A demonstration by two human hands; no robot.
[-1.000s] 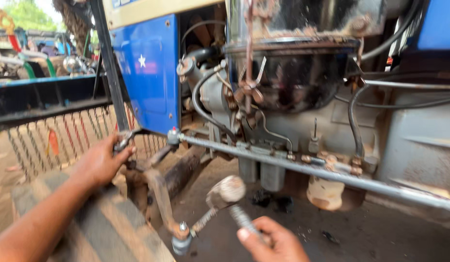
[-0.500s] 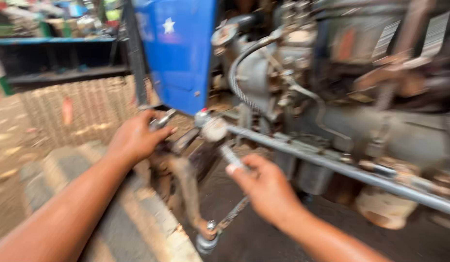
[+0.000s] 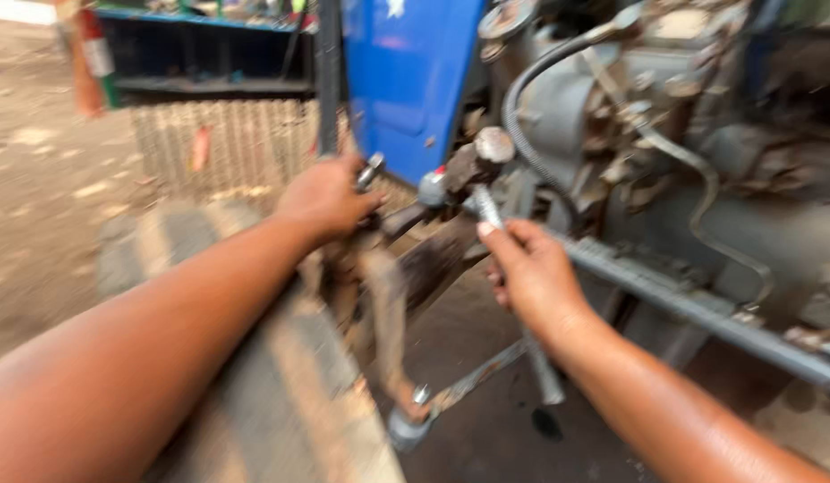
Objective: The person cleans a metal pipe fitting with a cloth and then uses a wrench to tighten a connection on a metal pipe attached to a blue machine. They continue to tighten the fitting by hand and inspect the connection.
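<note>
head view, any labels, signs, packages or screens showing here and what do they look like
No packages, screens or signs show.
Star mark: small white shape, cut off by the picture's top edge, on the blue panel above the left hand.
Red and white object: upright at the far left, by the dark blue frame; too blurred to tell if its white band is a label.

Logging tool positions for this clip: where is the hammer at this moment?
In the head view the hammer is at centre, its handle in the right hand, its round head raised beside the blue panel, just right of the left hand.
</note>
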